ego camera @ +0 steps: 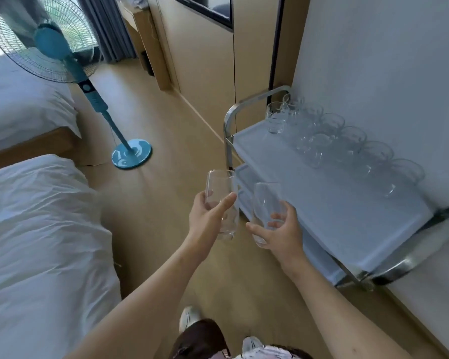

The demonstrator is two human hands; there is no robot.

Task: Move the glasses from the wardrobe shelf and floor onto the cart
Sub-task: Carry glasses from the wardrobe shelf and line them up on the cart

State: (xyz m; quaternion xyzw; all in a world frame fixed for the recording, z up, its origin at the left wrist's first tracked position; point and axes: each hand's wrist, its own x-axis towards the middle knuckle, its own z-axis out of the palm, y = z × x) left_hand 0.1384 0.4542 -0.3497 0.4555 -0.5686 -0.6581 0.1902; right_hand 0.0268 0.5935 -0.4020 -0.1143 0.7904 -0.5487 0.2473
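My left hand [208, 218] grips a tall clear glass [219, 187] upright, just left of the cart's near corner. Close beside it, my right hand [283, 234] holds a second clear glass [266, 200] over the edge of the cart's lower shelf. The metal cart [322, 203] stands against the right wall with pale blue shelves. Several clear glasses [347, 141] stand in rows along the far side of its top shelf, near the wall.
A blue standing fan [88, 89] rises from the wooden floor ahead on the left. Two beds with white sheets [36, 229] fill the left side. Wooden wardrobe panels [205, 60] line the back right. My feet show at the bottom.
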